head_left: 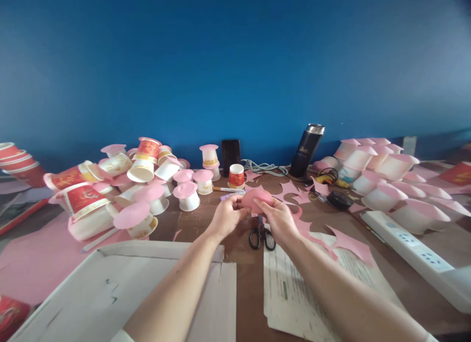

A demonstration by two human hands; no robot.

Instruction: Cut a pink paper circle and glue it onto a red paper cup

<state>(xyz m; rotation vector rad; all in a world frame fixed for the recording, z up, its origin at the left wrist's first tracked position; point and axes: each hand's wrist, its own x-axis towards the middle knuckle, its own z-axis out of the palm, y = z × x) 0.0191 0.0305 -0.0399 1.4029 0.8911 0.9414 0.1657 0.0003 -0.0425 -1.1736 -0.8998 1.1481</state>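
Note:
Between my two hands, above the middle of the table, is a round piece of pink paper [256, 198]. My left hand [231, 213] pinches its left edge with thumb and fingers. On the other side my right hand [280, 215] grips it, thumb on top. Whether anything lies under the paper is hidden. Black-handled scissors [262, 238] lie on the table just below the hands, their blades partly covered. Behind the paper stands a red and gold paper cup [236, 176], open end up. Cut pink paper scraps [294, 191] are scattered to the right.
Paper cups topped with pink discs [186, 195] crowd the left; more such cups [384, 197] fill the right. A black thermos [307, 150] and a phone [231, 151] stand by the blue wall. A power strip [408, 253], printed sheets [290, 293] and a white box [121, 288] lie nearer.

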